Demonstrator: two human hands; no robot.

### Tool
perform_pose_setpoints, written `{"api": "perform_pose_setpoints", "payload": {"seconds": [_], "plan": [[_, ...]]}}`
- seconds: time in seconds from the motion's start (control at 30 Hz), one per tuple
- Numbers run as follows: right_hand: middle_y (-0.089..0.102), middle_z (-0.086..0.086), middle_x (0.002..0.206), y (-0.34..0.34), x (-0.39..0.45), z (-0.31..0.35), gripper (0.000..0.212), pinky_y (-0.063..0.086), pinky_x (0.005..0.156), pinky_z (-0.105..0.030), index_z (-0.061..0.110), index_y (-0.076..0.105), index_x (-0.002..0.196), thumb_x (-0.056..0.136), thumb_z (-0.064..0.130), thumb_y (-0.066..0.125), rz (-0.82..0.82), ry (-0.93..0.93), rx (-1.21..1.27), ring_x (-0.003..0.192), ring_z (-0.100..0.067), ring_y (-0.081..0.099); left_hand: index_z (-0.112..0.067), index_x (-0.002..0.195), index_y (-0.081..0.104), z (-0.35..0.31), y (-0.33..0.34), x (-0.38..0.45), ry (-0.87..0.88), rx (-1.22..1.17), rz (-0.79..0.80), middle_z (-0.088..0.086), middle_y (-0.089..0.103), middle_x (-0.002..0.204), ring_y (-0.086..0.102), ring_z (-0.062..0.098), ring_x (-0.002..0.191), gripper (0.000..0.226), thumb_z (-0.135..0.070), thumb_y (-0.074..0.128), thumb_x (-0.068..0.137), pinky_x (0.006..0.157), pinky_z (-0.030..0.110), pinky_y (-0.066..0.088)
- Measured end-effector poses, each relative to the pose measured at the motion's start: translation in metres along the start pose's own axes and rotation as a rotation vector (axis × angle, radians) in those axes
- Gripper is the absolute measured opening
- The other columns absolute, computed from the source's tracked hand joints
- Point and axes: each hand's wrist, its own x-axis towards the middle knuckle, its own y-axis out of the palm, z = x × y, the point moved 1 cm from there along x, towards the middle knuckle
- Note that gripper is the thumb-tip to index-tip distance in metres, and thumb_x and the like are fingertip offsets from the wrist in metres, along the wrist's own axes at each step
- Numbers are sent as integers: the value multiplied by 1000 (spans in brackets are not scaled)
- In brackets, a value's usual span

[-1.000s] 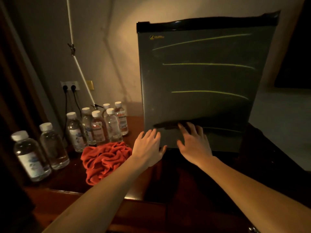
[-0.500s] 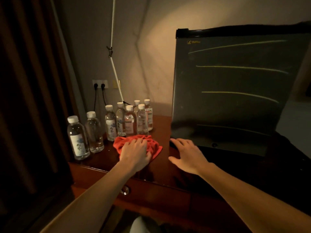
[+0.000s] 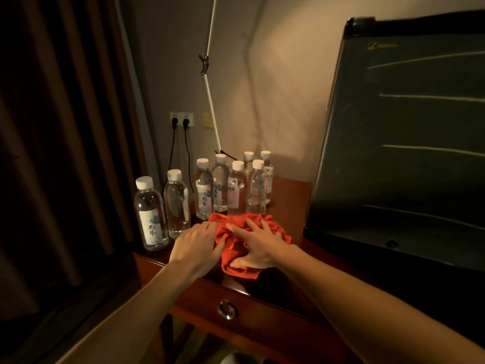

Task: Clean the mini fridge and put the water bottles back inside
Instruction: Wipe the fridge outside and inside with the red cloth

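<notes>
A crumpled red cloth [image 3: 237,269] lies on the wooden desk [image 3: 288,195], near its front edge. My left hand [image 3: 196,245] grips the cloth's left side with curled fingers. My right hand [image 3: 259,245] rests on top of the cloth with fingers spread. Several clear water bottles [image 3: 237,190] with white caps stand just behind the cloth. Two larger bottles [image 3: 151,214] stand further left. The dark mini fridge [image 3: 406,166] stands at the right with its door shut.
A dark curtain [image 3: 65,127] hangs at the left. A wall socket [image 3: 181,120] with two black plugs sits behind the bottles. A white rod [image 3: 210,74] with a clip leans on the wall. A drawer knob [image 3: 227,309] shows under the desk edge.
Both hands left the fridge door and moved left onto the red cloth, the left hand first, then the right. The view swung left, putting the fridge at the right edge.
</notes>
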Motion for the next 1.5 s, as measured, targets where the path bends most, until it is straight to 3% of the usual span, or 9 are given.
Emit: {"api": "perform_pose_setpoints", "payload": {"seconds": [0.17, 0.4, 0.77, 1.0, 1.13, 1.3, 1.33, 1.4, 1.5], "plan": [[36, -3, 142, -2, 12, 0, 80, 29, 96, -75, 38, 34, 137, 71, 61, 72, -44, 2, -2, 134, -43, 26, -23, 117, 53, 3, 9, 0, -18, -38, -11, -4, 61, 112, 59, 17, 101, 39, -52, 36, 97, 80, 34, 49], [40, -4, 137, -3, -4, -4, 60, 38, 94, -67, 27, 40, 136, 83, 32, 66, -156, -72, -43, 128, -37, 32, -28, 122, 50, -19, 6, -7, 14, -88, -4, -8, 58, 118, 57, 15, 106, 36, -51, 36, 99, 84, 33, 48], [51, -6, 110, -14, -132, -69, 22, 47, 82, -48, 19, 50, 105, 85, 19, 60, -731, -11, 93, 101, -28, 43, -29, 117, 47, -112, -23, 0, 63, -297, -92, -7, 57, 113, 56, 16, 107, 43, -59, 24, 97, 81, 37, 47], [51, -13, 112, -47, -221, -151, 76, 49, 79, -49, 24, 55, 123, 54, 33, 85, -900, 367, -108, 104, -37, 49, -19, 123, 51, -212, -18, 15, 282, -169, -115, 0, 58, 114, 57, 22, 106, 51, -57, 28, 97, 85, 38, 45], [43, -16, 112, -62, -233, -196, 88, 45, 83, -61, 31, 51, 128, 48, 34, 90, -975, 483, -281, 102, -38, 42, -15, 128, 52, -251, -13, 29, 356, -105, -151, 1, 55, 127, 55, 22, 115, 49, -51, 39, 97, 90, 35, 44], [39, -14, 127, -56, -197, -209, 129, 36, 87, -71, 41, 45, 133, 13, 44, 93, -794, 529, -349, 116, -39, 37, -17, 125, 54, -261, -1, 47, 370, -58, -150, -2, 56, 124, 56, 20, 113, 45, -49, 41, 96, 90, 34, 45], [43, -15, 129, -51, -185, -204, 116, 35, 85, -74, 41, 50, 132, 24, 41, 92, -787, 486, -367, 117, -40, 39, -17, 125, 54, -259, 2, 51, 364, -57, -149, -2, 57, 123, 56, 20, 113, 44, -48, 43, 95, 90, 34, 45], [56, -12, 129, -40, -162, -194, 58, 39, 81, -75, 42, 63, 123, 66, 43, 68, -843, 360, -431, 115, -38, 45, -18, 124, 55, -255, 6, 59, 360, -49, -146, -2, 57, 122, 56, 20, 112, 43, -46, 47, 92, 91, 34, 45], [60, 0, 131, -29, -133, -187, 42, 43, 83, -70, 46, 66, 117, 82, 45, 43, -849, 250, -552, 121, -30, 39, -19, 114, 57, -246, 12, 66, 356, -50, -147, -3, 58, 115, 57, 20, 108, 36, -44, 48, 90, 90, 35, 46]]}}
